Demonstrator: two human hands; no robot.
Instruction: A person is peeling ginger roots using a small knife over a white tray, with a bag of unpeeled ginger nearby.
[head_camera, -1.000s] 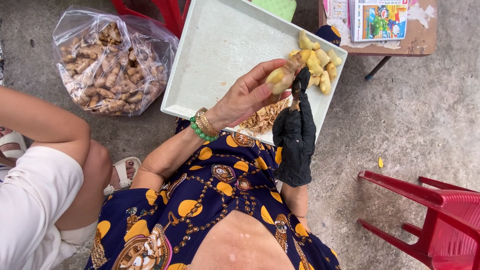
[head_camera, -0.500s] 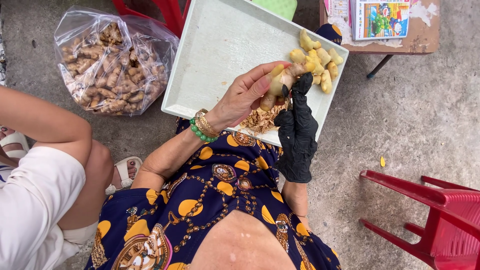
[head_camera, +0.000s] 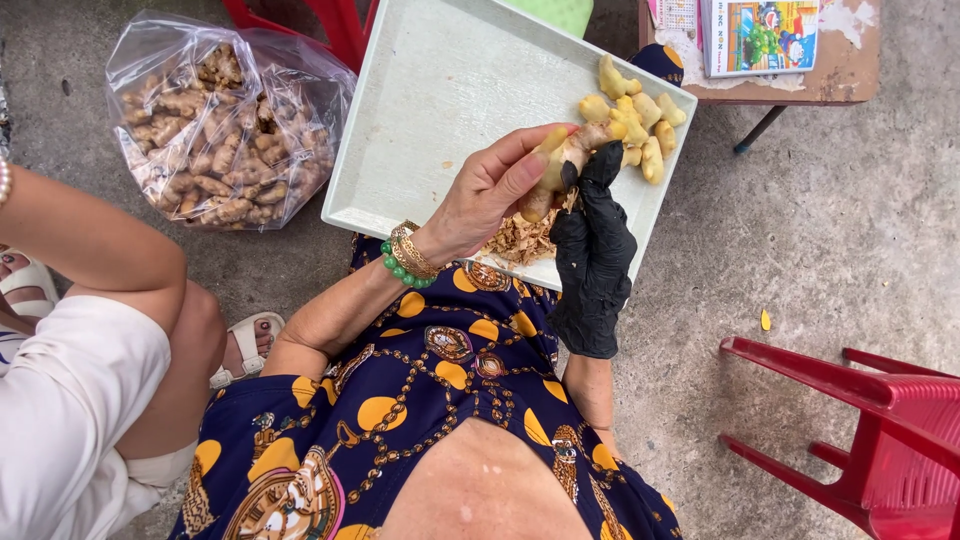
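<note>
Left hand (head_camera: 490, 195) gripping ginger piece (head_camera: 560, 165), gloved right hand (head_camera: 592, 250) touching it, above white tray (head_camera: 440, 110)

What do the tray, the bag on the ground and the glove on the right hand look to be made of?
Tray: likely rigid plastic, pale, matte, moulded raised rim. Bag: thin clear plastic film, crinkled and glossy, unpeeled ginger showing through. Right hand: black glove, probably nitrile or latex, snug with a slight sheen.
</note>
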